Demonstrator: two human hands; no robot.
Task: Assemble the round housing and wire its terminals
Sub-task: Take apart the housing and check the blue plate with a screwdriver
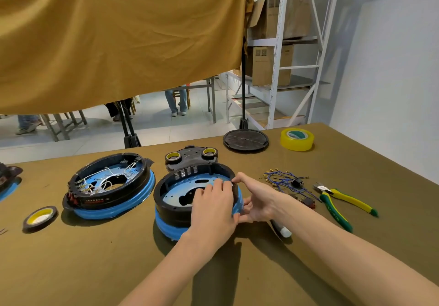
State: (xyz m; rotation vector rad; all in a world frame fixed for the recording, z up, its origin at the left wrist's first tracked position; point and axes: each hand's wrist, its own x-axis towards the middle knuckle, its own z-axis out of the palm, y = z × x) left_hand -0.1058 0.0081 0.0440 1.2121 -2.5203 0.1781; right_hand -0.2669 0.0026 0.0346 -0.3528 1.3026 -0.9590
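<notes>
Inspector: Round housing (173, 201), position?

Operator: On the table (95, 258), centre, right of a wired housing (107, 187). My left hand (212, 210) lies over its near-right rim, fingers reaching inside. My right hand (255, 199) pinches the right rim, thumb on top.

Inspector: Further right?

Operator: Blue wires (285, 181), then pliers (342, 202).

Inspector: Legible writing?

Operator: None; the wired housing's label is too small.

The round plastic housing (175, 201) is black with a bright blue band, over a pale blue perforated plate (its wired twin (107, 187) matches). Yellow-and-green pliers (342, 201), blue wires (282, 181) and a translucent yellow tape roll (297, 139) lie on the olive-brown cloth tabletop (95, 258).
</notes>
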